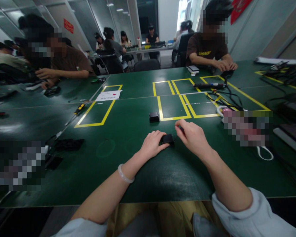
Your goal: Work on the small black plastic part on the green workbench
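While the left hand [153, 143] is curling its fingers over the small black box [167, 139] and pressing it on the green table [128, 131], the right hand [192, 136] is hovering beside it at 3 o'clock, thumb & forefinger pinching together; whether sth tiny is between them, I cannot tell. Risk, imo: the grip is covering only the box's left edge, so a push from the right could be twisting it loose toward the second box [154, 117] at 11 o'clock.

Dim room; white ceiling strip lights [110, 5] glare off the glossy dark green tabletop [27, 121] left of me; edges bow, corners blur.
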Available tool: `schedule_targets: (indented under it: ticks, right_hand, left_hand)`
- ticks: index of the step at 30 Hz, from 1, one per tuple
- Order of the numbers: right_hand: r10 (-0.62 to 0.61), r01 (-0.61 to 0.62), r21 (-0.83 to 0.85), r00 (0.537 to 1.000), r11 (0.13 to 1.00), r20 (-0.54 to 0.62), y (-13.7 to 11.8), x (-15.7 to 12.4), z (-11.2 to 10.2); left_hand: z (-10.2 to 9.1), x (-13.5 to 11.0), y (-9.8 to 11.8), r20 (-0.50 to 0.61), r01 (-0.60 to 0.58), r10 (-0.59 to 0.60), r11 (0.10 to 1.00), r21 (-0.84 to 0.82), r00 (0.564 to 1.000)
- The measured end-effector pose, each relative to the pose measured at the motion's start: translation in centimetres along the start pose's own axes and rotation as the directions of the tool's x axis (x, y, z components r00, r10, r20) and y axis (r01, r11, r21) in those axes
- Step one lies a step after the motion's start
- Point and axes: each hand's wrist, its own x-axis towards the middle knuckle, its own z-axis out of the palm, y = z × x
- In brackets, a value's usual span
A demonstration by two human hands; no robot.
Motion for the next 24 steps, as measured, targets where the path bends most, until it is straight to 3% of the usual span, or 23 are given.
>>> schedule_targets:
  ticks: [24]
  right_hand:
    - [-0.039,0.039,0.049,0.999,0.998,0.000,-0.07,0.01,-0.13]
  left_hand:
    - [-0.06,-0.03,0.13,0.016,0.012,-0.012,1.000,0.000,1.000]
